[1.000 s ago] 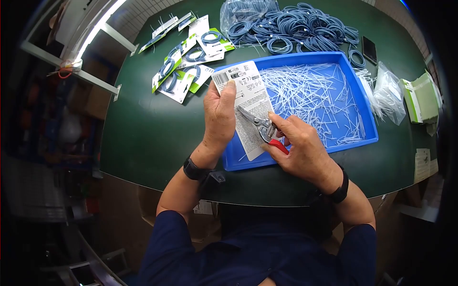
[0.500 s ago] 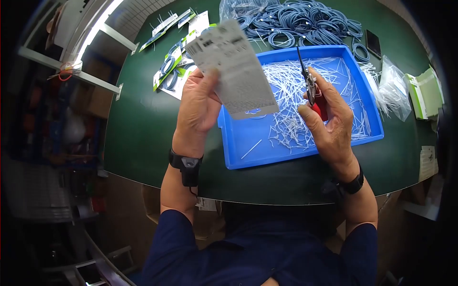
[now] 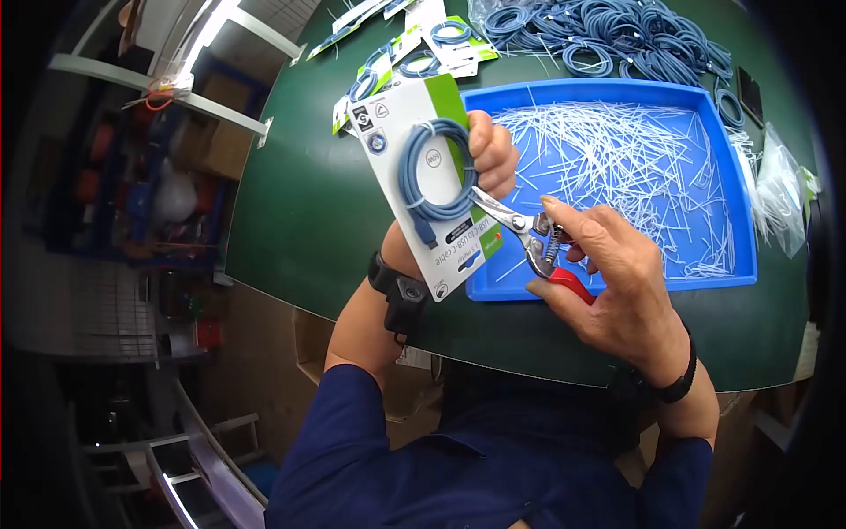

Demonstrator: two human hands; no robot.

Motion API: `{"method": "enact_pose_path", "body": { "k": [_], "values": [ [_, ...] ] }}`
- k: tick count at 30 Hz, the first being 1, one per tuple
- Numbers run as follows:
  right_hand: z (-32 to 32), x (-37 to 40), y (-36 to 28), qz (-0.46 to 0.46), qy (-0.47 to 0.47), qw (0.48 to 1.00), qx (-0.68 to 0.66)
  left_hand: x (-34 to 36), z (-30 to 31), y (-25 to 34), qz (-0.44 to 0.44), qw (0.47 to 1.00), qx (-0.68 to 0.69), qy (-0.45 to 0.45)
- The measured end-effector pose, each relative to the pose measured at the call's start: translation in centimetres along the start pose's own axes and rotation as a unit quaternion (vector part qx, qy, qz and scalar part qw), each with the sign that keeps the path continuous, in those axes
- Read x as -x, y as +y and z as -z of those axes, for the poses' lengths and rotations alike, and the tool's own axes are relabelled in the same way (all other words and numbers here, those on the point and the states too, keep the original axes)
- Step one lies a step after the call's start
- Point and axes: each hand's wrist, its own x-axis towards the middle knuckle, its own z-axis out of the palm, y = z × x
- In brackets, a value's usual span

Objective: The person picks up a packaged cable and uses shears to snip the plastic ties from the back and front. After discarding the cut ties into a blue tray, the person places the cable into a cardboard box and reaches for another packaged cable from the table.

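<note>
My left hand (image 3: 493, 155) grips a white and green card (image 3: 385, 164) from behind by its right side, fingers curled round the edge. On the card's front a coiled blue cable (image 3: 411, 176) is held by white ties, with its plug hanging at the lower end. My right hand (image 3: 617, 273) is closed around red-handled snips (image 3: 568, 280). The snips' metal tips touch or nearly touch the coil's right side, close to my left fingers. Behind my hands lies a blue tray (image 3: 612, 284) holding a heap of white tie strips (image 3: 608, 159).
Blue cable coils (image 3: 634, 40) are piled at the back of the green table (image 3: 300, 220). More carded cables (image 3: 419, 63) lie at the back left. A phone (image 3: 750, 95) and a clear bag (image 3: 779, 189) are at the right.
My left hand has turned the card over, so its cable side now faces me. The snips in my right hand have swung left to the coil. The camera view has shifted left.
</note>
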Motion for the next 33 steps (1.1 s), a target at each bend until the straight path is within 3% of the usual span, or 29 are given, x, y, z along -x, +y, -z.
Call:
{"method": "enact_pose_path", "body": {
  "k": [6, 19, 22, 27, 33],
  "values": [
    [0.0, 0.1, -0.6, 0.025, 0.001, 0.999, 0.033, 0.1, -1.9, -0.7, 0.043, 0.999, -0.023, 0.019],
    [0.9, -0.3, -0.8, 0.012, 0.04, 0.998, 0.051, 0.1, -4.0, -1.4, -0.006, 0.991, -0.128, 0.027],
    [1.1, -0.3, -0.8, 0.018, 0.043, 0.997, 0.066, 0.4, -4.3, -0.4, 0.031, 0.966, -0.243, 0.083],
    [1.4, -0.2, -1.2, 0.037, 0.039, 0.995, 0.086, 0.5, -3.4, 0.3, -0.006, 0.951, -0.291, 0.108],
    [1.4, 0.0, -1.5, 0.053, -0.002, 0.991, 0.119, -0.1, -6.0, 1.5, -0.031, 0.889, -0.429, 0.159]
  ]
}}
